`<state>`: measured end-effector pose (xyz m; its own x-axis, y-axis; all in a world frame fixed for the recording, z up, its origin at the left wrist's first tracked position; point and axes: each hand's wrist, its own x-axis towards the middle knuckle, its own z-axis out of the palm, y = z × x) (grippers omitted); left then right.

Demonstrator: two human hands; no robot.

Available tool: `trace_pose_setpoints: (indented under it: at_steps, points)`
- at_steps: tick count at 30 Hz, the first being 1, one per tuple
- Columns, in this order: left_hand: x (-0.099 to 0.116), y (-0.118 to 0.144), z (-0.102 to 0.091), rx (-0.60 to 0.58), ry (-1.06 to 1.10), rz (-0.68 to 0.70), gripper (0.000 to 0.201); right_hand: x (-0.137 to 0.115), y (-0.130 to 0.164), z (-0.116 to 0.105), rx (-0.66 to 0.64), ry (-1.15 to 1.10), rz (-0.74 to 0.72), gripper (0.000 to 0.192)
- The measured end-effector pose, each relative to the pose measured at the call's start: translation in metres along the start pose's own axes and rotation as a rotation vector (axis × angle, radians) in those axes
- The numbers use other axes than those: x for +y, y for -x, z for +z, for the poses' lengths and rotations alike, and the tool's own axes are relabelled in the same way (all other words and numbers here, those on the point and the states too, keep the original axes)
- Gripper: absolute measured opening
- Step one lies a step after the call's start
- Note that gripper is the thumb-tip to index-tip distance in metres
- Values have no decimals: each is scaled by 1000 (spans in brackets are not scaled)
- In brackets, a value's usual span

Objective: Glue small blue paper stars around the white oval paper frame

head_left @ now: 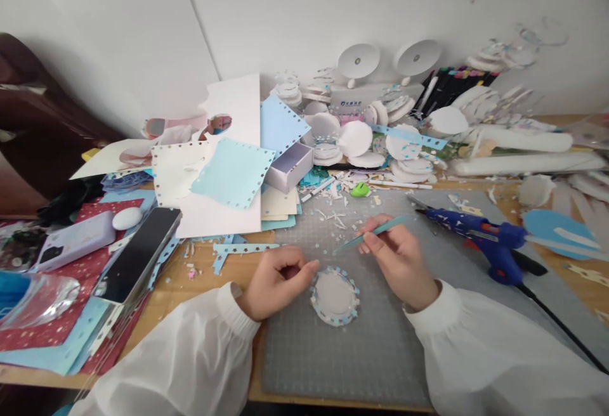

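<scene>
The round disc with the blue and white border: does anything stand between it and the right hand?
Nothing visible does. Between the right hand and the disc, the grey mat shows. That hand holds the teal tweezers; the left hand is on the disc's other side.

A loose white cloth sleeve (190, 352), softly creased, lies at seven o'clock, gathered into a white band-shaped cuff (238, 305). At four o'clock, a matching full-cut white cloth sleeve (495, 346) puffs out behind its own white fabric cuff (432, 314). The left hand (281, 279) and right hand (399, 257) are bare.
</scene>
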<state>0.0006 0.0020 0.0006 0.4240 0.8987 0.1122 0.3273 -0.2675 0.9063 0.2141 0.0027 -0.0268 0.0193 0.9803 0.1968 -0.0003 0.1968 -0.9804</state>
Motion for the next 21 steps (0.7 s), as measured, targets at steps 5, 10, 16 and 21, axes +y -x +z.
trace_pose_setpoints:
  at_steps: [5,10,16,21]
  points:
    - [0,1,-1,-46,-121,24,23,-11,2,3,-55,16,-6,13]
    - [-1,1,-1,-124,-180,44,18,-18,4,7,-96,19,6,14]
    - [0,0,-1,-133,-135,29,19,-18,7,9,-144,75,-7,11]
    - [-2,1,0,-116,-122,38,19,-16,7,9,-145,94,-20,9]
